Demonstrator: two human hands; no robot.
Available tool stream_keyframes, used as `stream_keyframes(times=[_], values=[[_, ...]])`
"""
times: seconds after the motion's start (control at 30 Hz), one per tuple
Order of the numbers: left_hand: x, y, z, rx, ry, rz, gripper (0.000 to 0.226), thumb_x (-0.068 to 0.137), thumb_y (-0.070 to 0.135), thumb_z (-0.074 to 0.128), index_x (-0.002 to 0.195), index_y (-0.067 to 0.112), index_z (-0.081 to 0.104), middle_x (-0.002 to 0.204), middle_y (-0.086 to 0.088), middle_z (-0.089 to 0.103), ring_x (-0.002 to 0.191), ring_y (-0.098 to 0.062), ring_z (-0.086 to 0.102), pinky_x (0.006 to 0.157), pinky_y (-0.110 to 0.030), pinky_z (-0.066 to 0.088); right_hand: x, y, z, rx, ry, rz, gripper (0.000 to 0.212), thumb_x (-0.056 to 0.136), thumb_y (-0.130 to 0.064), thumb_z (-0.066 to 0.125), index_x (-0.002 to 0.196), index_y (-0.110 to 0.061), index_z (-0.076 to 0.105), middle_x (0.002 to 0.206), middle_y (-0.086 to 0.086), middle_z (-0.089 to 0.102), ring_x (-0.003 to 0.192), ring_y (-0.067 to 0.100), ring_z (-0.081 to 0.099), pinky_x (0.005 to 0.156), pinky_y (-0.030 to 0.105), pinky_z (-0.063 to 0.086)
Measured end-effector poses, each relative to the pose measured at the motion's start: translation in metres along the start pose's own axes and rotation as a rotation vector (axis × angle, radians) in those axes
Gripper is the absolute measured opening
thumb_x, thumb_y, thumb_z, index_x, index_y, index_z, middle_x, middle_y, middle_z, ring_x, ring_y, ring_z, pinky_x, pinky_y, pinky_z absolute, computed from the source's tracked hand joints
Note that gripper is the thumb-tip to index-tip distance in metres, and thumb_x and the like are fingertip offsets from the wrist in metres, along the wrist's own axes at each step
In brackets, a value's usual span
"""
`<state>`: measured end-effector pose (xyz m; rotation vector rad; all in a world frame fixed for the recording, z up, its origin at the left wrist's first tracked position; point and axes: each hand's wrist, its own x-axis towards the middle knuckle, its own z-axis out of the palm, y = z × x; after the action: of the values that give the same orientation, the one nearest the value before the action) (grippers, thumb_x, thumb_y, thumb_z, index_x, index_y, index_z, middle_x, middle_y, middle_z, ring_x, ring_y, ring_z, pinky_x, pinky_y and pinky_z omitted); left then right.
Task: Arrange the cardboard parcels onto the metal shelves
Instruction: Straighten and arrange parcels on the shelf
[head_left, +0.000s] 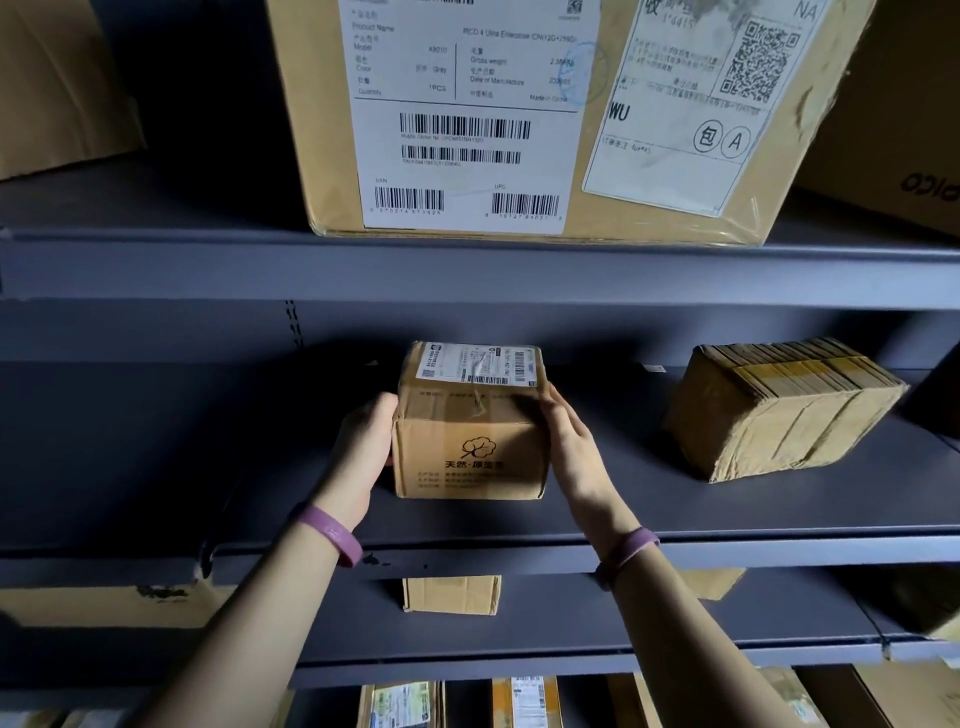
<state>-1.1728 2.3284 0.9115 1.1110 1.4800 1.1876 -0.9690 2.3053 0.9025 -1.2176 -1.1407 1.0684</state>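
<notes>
Filling the whole view is the dark grey metal shelving (467, 270), tier over tier, and you're standing right up against it. Up top sits the biggest piece, a large cardboard carton (545, 119) plastered with a white product label and a shipping label, its bottom edge right at the lip of the upper shelf, with part of another brown box (883, 130) just beside it on the right and one more box (57, 83) off at the left edge. Down on the middle shelf (156, 441), out to the right and well apart from your hands, there's a heavily taped parcel (779, 410) sitting at an angle. Dead centre on that same shelf is your piece, the small cardboard parcel (470, 441), upright, shipping label on its top face, a tree logo and printed characters facing you, its base resting on the shelf surface set back from the front edge. Your left hand (363, 447) is pressed flat against its left side, fingers wrapped round the far corner, and your right hand (566, 441) lies along its right side with fingers reaching up toward the top edge, so you've got the box clasped between both palms. Each wrist carries a purple band (332, 535). Under the shelf, a small plain box (452, 595) peeks out between your forearms, and more labelled parcels (524, 701) line the bottom.
</notes>
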Motion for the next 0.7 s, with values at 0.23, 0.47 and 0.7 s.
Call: stream_keyframes(times=[0.23, 0.47, 0.7], values=[[-0.018, 0.039, 0.006, 0.072, 0.188, 0.449, 0.031, 0.09, 0.005, 0.05, 0.115, 0.016, 0.065, 0.109, 0.012, 0.063, 0.094, 0.007, 0.059, 0.084, -0.009, 0.042, -0.005, -0.024, -0.023, -0.115, 0.105, -0.104, 0.043, 0.101, -0.031, 0.048, 0.142, -0.017, 0.048, 0.136, -0.008, 0.053, 0.124, 0.005, 0.05, 0.11, 0.032, 0.041], [-0.064, 0.07, 0.082, -0.025, -0.11, 0.649, 0.025, 0.091, -0.007, 0.052, 0.109, 0.001, 0.067, 0.102, 0.001, 0.067, 0.09, 0.017, 0.059, 0.081, 0.0, 0.039, -0.023, -0.053, -0.096, -0.252, 0.255, -0.359, 0.031, 0.098, -0.02, 0.057, 0.128, -0.02, 0.061, 0.119, -0.015, 0.064, 0.107, -0.011, 0.059, 0.084, 0.004, 0.043], [-0.088, 0.063, 0.189, 0.026, -0.386, 0.506, 0.035, 0.094, -0.001, 0.053, 0.128, 0.005, 0.055, 0.123, -0.007, 0.059, 0.099, -0.003, 0.055, 0.079, 0.001, 0.038, -0.034, -0.057, -0.213, -0.307, 0.481, -0.388, 0.029, 0.097, -0.019, 0.058, 0.123, -0.032, 0.058, 0.124, -0.009, 0.063, 0.106, -0.006, 0.061, 0.086, 0.008, 0.045]])
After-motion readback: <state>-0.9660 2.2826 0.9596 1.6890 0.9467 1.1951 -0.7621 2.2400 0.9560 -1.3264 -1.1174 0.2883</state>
